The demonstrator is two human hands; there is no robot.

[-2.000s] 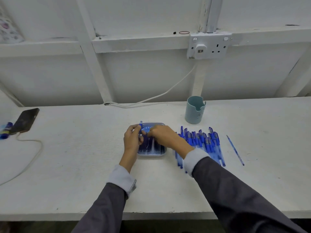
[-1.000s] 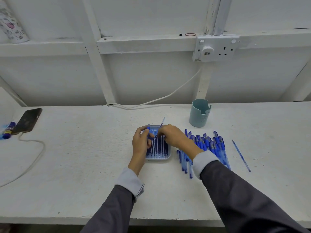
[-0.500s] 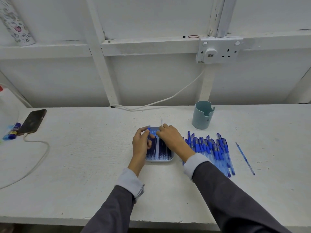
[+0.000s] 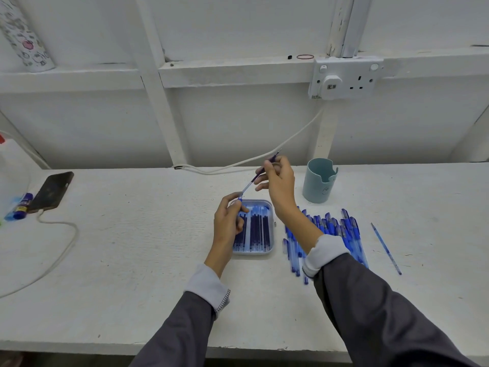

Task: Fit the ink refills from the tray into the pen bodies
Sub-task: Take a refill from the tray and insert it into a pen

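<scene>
A small grey tray (image 4: pixel 270 229) in the middle of the white bench holds several dark ink refills lying side by side. My left hand (image 4: pixel 229 221) hovers over the tray's left side and grips a blue pen body (image 4: pixel 239 199), mostly hidden in the fingers. My right hand (image 4: pixel 277 185) is raised behind the tray and pinches one thin ink refill (image 4: pixel 255 178), which slants down to the left with its lower end at the pen body's mouth. A heap of blue pens (image 4: pixel 328 231) lies right of the tray.
A teal cup (image 4: pixel 318 181) stands behind the pens. One loose blue pen (image 4: pixel 385 247) lies further right. A phone (image 4: pixel 51 190) on a white cable and a blue glue stick (image 4: pixel 22 205) sit at the far left. A wall socket (image 4: pixel 344 78) feeds a white cable along the wall.
My right hand has lifted out of the tray with one refill and risen behind it. The refill's lower end now meets the pen body in my left hand.
</scene>
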